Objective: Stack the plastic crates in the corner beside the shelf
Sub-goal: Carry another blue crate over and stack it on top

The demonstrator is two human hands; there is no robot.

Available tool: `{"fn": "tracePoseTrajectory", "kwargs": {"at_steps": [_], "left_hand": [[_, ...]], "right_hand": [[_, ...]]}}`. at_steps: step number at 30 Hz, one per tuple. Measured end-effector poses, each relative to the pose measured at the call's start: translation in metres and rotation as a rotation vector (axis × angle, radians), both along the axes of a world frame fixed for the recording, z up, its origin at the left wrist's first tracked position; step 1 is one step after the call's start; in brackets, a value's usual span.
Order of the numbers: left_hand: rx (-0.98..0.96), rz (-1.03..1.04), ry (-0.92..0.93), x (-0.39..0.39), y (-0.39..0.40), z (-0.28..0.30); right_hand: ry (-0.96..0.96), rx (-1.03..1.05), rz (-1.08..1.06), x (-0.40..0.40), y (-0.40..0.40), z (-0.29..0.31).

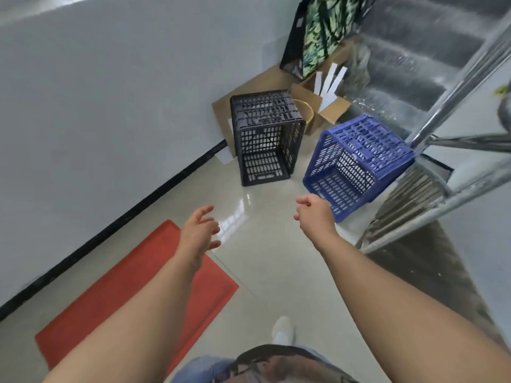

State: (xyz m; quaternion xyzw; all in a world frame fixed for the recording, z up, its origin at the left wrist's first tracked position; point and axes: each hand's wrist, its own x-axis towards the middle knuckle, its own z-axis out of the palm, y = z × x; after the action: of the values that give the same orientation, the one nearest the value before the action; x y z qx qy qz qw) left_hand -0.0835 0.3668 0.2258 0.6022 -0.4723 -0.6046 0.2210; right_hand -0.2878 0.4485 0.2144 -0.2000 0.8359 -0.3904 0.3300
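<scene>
On the pale tiled floor (262, 272), near the corner by the grey wall (110, 92): one black plastic crate (266, 138), lying on its side, open mouth toward the camera, just in front of flat cardboard (221, 111) leaning on the wall. Beside it, apart: one blue plastic crate (356, 164), also tipped on its side and tilted, touching the leg of the metal shelf (442, 106) at right. Behind both: open cardboard box (326, 106) with white strips, and a dark bag with green leaf print (318, 34). Red mat (132, 294) lies along the black skirting. Left hand (200, 230): empty, fingers spread and loosely curled, raised over the floor. Right hand (313, 214): empty, fingers curled inward, just short of the blue crate's lower edge. One white shoe (282, 331) on the tiles below.
</scene>
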Motion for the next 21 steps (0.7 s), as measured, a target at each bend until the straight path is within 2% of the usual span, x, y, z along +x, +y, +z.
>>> {"fn": "tracePoseTrajectory", "kwargs": {"at_steps": [5, 11, 21], "left_hand": [[0.001, -0.077, -0.033, -0.083, -0.016, -0.001], [-0.011, -0.149, -0.093, -0.147, -0.052, -0.009], [0.054, -0.27, -0.027, -0.262, -0.145, -0.032]], "right_hand": [[0.006, 0.0, -0.093, -0.083, -0.001, -0.001], [-0.046, 0.013, -0.154, -0.134, -0.021, -0.012], [0.026, 0.087, -0.234, -0.223, -0.097, -0.012]]}}
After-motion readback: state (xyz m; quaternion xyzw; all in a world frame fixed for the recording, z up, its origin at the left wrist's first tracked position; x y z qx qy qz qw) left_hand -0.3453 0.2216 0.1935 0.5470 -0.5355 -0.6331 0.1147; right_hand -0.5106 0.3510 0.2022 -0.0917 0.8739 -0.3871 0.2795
